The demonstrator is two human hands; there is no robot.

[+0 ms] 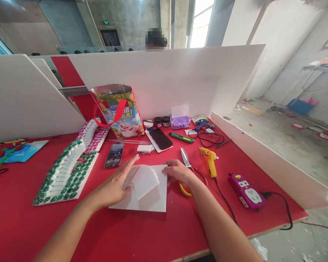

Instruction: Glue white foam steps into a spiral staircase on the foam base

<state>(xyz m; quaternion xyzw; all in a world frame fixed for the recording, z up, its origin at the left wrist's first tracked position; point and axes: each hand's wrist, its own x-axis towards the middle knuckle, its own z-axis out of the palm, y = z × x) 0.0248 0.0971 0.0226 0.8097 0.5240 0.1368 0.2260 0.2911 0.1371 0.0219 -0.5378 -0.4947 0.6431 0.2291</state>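
The left hand (116, 183) holds the fanned white piece (147, 180) between thumb and fingers, probably keeping its layers together on the white sheet (158, 203). The right hand (180, 171) grips that sheet's far right corner, seemingly steadying it on the red counter (142, 234). Scissors (185, 158) and a glue gun (211, 165) lie to the right, likely for easy reach; a dark phone (160, 139) rests farther back, clear of both hands.
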